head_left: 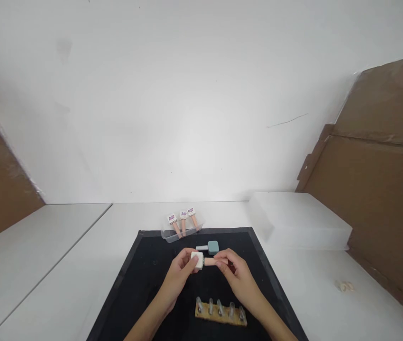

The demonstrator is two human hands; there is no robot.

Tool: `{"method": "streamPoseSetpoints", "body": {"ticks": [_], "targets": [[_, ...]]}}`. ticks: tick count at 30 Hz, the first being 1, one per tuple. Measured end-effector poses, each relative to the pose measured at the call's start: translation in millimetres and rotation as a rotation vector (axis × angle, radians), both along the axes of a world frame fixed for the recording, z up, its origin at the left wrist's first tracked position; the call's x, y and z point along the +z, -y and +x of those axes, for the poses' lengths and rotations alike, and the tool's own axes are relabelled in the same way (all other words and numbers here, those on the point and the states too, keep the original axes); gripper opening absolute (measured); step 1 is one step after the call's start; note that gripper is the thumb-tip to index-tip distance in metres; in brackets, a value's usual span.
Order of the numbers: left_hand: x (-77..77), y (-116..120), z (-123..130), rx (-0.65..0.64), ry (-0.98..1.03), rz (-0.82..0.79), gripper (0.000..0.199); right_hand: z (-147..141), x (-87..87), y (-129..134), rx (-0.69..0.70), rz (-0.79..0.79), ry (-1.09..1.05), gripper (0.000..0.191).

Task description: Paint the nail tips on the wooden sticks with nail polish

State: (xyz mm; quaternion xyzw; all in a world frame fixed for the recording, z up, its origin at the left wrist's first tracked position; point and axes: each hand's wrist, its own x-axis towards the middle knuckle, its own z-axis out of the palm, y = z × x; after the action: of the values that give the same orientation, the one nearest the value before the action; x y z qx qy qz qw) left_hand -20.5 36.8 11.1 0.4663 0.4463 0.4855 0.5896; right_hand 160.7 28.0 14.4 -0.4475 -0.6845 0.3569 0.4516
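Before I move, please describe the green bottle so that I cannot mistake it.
Find the black mat on the white table. Just beyond the left hand and right hand lies the green bottle. Its cap is white, while the held bottle and the three bottles in the clear tray have pink caps.

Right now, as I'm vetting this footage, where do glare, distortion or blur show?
Head view: diffuse bright patch on the wall; apparent wide-angle stretch toward the edges; purple print on the three bottles too soft to read; small pale item at right too indistinct to name.
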Motion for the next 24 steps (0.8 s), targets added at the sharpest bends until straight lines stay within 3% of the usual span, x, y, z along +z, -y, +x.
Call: {"method": "streamPoseSetpoints", "body": {"ticks": [4, 8, 11, 16, 24], "targets": [[2.6, 1.0, -2.8, -0.023, 0.046, -0.051, 0.039, 0.0, -1.9, -0.5, 0.017, 0.048, -0.050, 0.017], [5.8, 0.7, -5.3, -0.027, 0.064, -0.066, 0.042, -0.6, -3.4, -1.1, 0.024, -0.066, -0.057, 0.025], [7.7, 0.3, -4.5, -0.003, 0.053, -0.066, 0.042, -1.3, -1.0, -0.8, 0.013, -0.085, -0.027, 0.026], [6.0, -1.4, -4.4, 0.054, 0.049, -0.087, 0.042, -0.5, 2.5, -2.0, -0.055, -0.008, -0.086, 0.012], [5.5, -5.4, -11.7, 0.114, 0.065, -0.120, 0.044, 6.0, 5.6, -7.0, -0.076, -0.065, -0.159, 0.017]]}}
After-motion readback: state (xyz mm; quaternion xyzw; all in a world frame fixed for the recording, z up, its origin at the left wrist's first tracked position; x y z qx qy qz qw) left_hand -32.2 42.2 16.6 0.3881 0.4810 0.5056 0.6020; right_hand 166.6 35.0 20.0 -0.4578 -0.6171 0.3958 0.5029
